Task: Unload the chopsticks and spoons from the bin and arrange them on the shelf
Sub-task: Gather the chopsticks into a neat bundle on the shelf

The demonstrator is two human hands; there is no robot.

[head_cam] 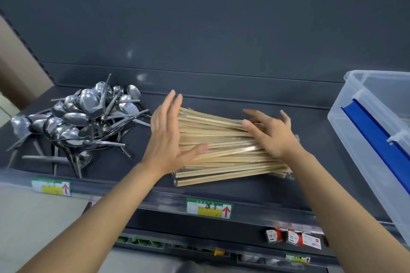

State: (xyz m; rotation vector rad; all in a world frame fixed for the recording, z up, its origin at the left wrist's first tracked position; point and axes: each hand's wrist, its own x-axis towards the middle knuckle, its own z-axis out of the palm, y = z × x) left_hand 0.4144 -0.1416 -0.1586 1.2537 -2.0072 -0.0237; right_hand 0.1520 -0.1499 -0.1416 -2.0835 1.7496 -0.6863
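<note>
Both flat, fingers straight: left hand seemingly squares the chopsticks endwise, right hand steadies them near the front edge of the shelf.

Chopsticks: pale wooden chopsticks in clear wrap, a loose flat pile, slightly fanned, lying left to right mid-shelf.
Spoons: shiny steel spoons, a tangled heap just left of the chopsticks.
Bin: clear plastic bin with blue part, at the right end.
Shelf: dark grey shelf bearing all three.
</note>
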